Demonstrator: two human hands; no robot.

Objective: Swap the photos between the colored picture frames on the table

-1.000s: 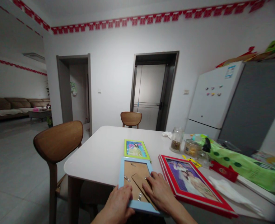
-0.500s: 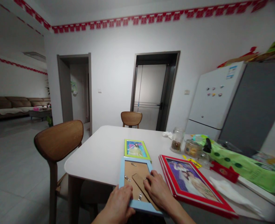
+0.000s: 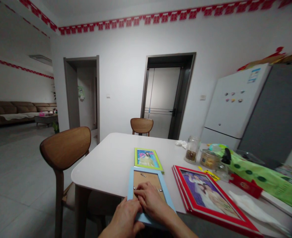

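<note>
A light-blue picture frame (image 3: 168, 191) lies face down at the near table edge, with its brown backing board (image 3: 151, 177) facing up. My left hand (image 3: 127, 211) is closed around the frame's lower left side, thumb near the bottom edge. My right hand (image 3: 149, 198) reaches across the board, its bent fingertips together near the left edge beside my left fingers. What those fingertips press or pinch is hidden. A metal clip (image 3: 143, 175) shows at the board's top and another clip (image 3: 160, 189) at its right side. My right hand covers the board's stand leg.
A green-framed photo (image 3: 148, 159) lies just beyond the blue frame. Stacked red-framed photos (image 3: 210, 195) lie to the right. Behind them are a glass jar (image 3: 192, 150), a food container (image 3: 208, 159), a green bag (image 3: 265, 180) and white tissue (image 3: 257, 208). A wooden chair (image 3: 66, 148) stands left.
My right hand has moved left across the backing board, from the stand leg and right side to the left edge. My left hand stays on the frame. The view has shifted slightly.
</note>
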